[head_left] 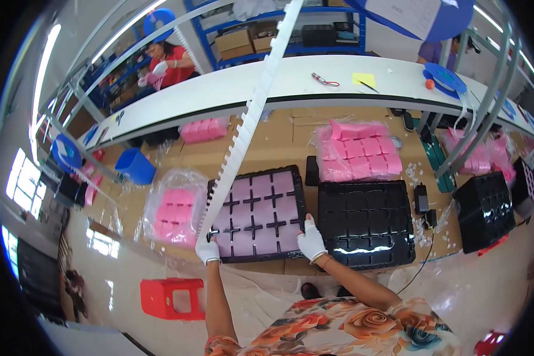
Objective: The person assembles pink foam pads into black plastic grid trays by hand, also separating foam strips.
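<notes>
My left hand (207, 250), in a white glove, is closed on the lower left corner of a black plastic tray (300, 202). At the tray's lower right side, my gloved right hand (311, 241) grips the edge with its thumb on top. Mauve-pink pieces (252, 204) fill the tray between black cross-shaped dividers. A long white strip (249, 121) with a notched edge slants down from above and passes in front of the tray's left side, ending by my left hand. Just right of my right hand lies a glossy black moulded tray (362, 222).
Pink pieces in clear bags (175, 216) lie left of the tray, with another bagged pink stack (362, 151) behind. A white shelf (219, 86) spans the back. Black trays (485, 210) are piled far right. A red stool (172, 298) stands below; a blue bin (136, 166) is leftward.
</notes>
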Motion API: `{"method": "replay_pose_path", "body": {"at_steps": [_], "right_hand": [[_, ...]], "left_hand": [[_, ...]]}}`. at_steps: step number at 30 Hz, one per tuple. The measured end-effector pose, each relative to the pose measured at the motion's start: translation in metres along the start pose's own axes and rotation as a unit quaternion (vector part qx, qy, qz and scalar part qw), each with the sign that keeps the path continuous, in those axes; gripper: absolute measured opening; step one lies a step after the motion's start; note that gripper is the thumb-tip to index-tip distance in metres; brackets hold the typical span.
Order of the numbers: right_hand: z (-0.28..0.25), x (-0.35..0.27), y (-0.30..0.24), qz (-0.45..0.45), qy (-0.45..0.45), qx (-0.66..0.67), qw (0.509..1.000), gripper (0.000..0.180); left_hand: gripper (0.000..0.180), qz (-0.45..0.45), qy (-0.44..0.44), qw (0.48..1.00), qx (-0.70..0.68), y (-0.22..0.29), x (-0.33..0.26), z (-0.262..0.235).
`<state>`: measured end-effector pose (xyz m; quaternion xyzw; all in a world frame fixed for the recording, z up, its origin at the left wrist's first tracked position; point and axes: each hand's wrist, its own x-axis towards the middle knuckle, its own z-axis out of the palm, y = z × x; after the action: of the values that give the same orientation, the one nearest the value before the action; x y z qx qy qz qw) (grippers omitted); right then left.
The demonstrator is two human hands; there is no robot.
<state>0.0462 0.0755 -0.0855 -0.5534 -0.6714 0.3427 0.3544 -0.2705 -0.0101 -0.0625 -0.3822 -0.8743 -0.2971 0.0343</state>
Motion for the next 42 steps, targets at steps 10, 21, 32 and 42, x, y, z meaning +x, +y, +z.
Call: {"method": "replay_pose_path", "body": {"at_steps": [10, 21, 32, 42], "right_hand": [[0.066, -0.002, 0.04, 0.072, -0.008, -0.07, 0.995, 0.069], [0.058, -0.019, 0.039, 0.07, -0.05, -0.068, 0.994, 0.076], [-0.063, 0.042, 0.023, -0.053, 0.096, 0.04, 0.993, 0.043], [-0.267, 0.192, 0.134, 0.209, 0.311, -0.188, 0.908, 0.048]], "left_hand": [[0.032, -0.022, -0.003, 0.998, 0.054, -0.029, 0.024, 0.072], [0.041, -0.008, -0.083, 0.996, -0.029, -0.027, 0.018, 0.053], [0.041, 0.044, 0.131, 0.989, -0.058, -0.026, -0.041, 0.073], [0.032, -0.219, -0.522, 0.614, -0.55, 0.194, -0.15, 0.085]]}}
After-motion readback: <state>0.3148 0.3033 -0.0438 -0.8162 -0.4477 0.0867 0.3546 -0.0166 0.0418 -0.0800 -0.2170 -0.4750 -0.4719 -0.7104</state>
